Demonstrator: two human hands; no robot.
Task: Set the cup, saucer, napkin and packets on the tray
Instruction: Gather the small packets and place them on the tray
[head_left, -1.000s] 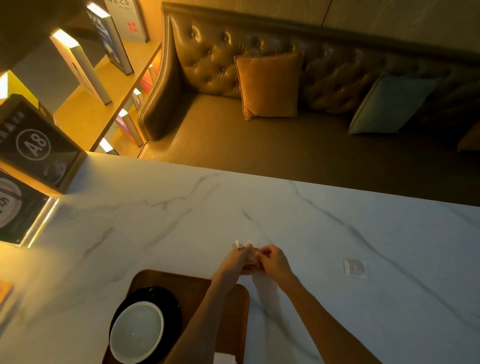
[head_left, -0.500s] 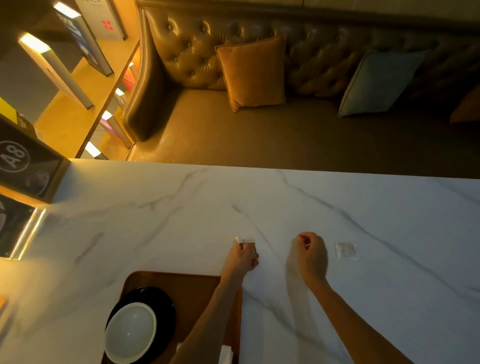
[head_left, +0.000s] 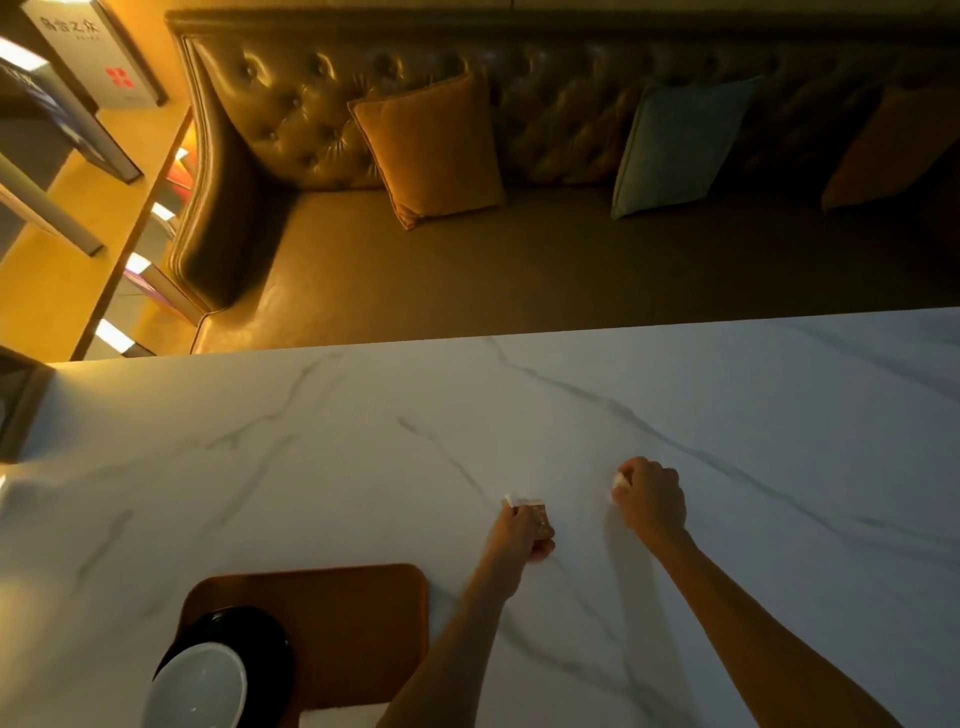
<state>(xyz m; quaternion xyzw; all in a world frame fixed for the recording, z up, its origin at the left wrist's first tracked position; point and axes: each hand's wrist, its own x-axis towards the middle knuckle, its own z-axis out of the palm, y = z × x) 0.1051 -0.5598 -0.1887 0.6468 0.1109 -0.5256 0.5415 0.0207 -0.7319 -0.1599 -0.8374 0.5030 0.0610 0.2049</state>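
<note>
A brown wooden tray (head_left: 358, 623) lies at the near left of the marble table. On it a white cup (head_left: 200, 686) sits on a black saucer (head_left: 270, 654), and a white napkin (head_left: 337, 717) peeks out at the tray's near edge. My left hand (head_left: 522, 530) rests on the table right of the tray, pinching a small packet (head_left: 524, 501). My right hand (head_left: 649, 499) is further right, fingers closed over a second small white packet (head_left: 619, 482) lying on the table.
The white marble table (head_left: 311, 467) stretches far and right. Behind it stands a tufted leather sofa (head_left: 519, 270) with an orange cushion (head_left: 431, 150) and a grey cushion (head_left: 675, 145). Lit shelves with signs (head_left: 93, 57) are at the left.
My two hands were together on one packet; the right hand has moved right onto the second packet. The left hand keeps the first packet.
</note>
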